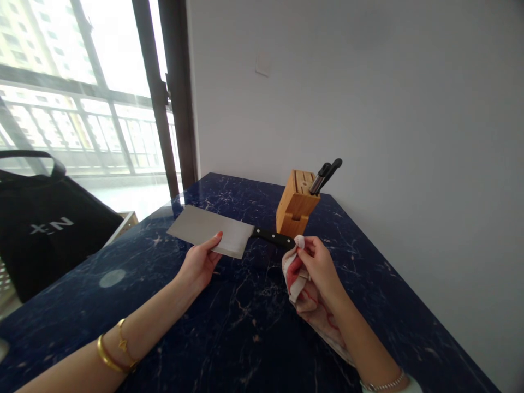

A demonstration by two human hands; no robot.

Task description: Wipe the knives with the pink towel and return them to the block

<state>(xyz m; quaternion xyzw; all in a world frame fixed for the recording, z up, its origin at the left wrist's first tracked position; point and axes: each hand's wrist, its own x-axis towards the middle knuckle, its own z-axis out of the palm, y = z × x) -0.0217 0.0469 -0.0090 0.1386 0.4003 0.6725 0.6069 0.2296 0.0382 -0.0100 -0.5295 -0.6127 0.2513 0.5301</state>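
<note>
A cleaver (208,226) with a broad steel blade and a black riveted handle is held level above the dark blue table. My left hand (199,262) grips the blade's near edge, thumb on top and fingers beneath. Bunched in my right hand (319,265) is a white and red cloth (305,297), pinched against the butt of the handle; its lower part hangs down toward me. Just behind the handle stands a wooden knife block (295,202), with a couple of black-handled tools (323,177) in its slots.
The blue marbled table (245,338) runs to the pale wall (347,82) behind and on the right. A black bag (53,229) is beside the table's left edge, near a glass sliding door (114,98). A pale round patch (112,278) shows on the tabletop.
</note>
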